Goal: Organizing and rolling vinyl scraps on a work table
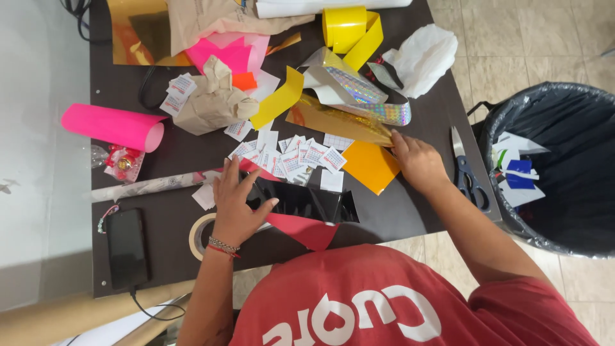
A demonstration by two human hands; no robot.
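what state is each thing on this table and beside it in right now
left hand: fingers spread, pressing on the black sheet
right hand: flat on the table, fingertips at the gold sheet
black sheet: lying flat, glossy
gold sheet: unrolled, creased
pink roll: rolled up, lying on its side
scissors: closed, lying untouched
phone: screen dark, cable plugged in
tape roll: lying flat
bin: lined, scraps inside

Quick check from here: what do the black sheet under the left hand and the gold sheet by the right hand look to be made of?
Black sheet: looks like glossy vinyl or plastic film; it mirrors the light and bends softly under the left hand. Gold sheet: seemingly metallic foil film, with a mirror-like sheen and curling edges; the right hand touches its end. Neither can be told for sure.
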